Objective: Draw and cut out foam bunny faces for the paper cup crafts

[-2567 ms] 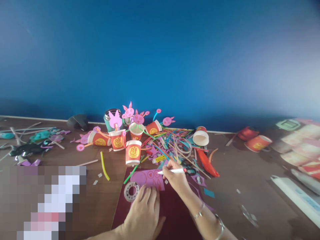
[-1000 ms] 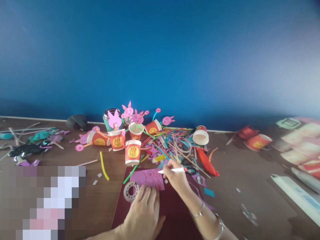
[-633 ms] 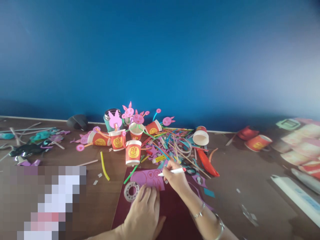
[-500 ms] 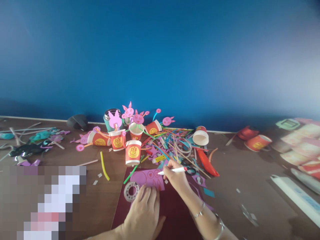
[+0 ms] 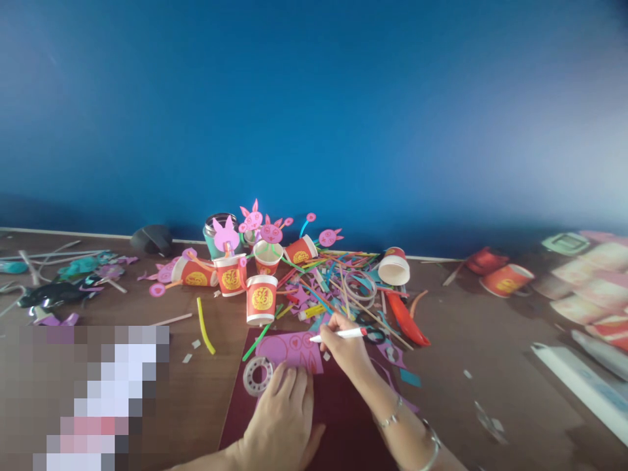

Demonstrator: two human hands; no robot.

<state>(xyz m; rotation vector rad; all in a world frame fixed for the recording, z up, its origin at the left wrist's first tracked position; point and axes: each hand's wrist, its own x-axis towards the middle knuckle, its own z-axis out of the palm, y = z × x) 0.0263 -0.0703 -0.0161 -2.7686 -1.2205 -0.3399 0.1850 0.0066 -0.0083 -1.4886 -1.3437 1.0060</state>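
Pinched in my right hand (image 5: pixel 346 343) is a white marker (image 5: pixel 349 333) with a red end, its tip at the upper right of a pink paper sheet (image 5: pixel 275 347). Red outlines on that sheet show circles, a heart and ear-like shapes. My left hand (image 5: pixel 284 412) lies flat with fingers stretched over the sheet's lower edge. A round ring of tape (image 5: pixel 258 376) is beside my left fingers. Under everything lies a dark red board (image 5: pixel 338 418).
Red paper cups (image 5: pixel 261 299), some with pink rabbit faces (image 5: pixel 271 230) on them, stand behind the board. Straws and paper scraps (image 5: pixel 338 281) pile to their right. A yellow straw (image 5: pixel 205 327) lies left; a red balloon-like piece (image 5: pixel 408 320) and a white box (image 5: pixel 579 386) lie right.
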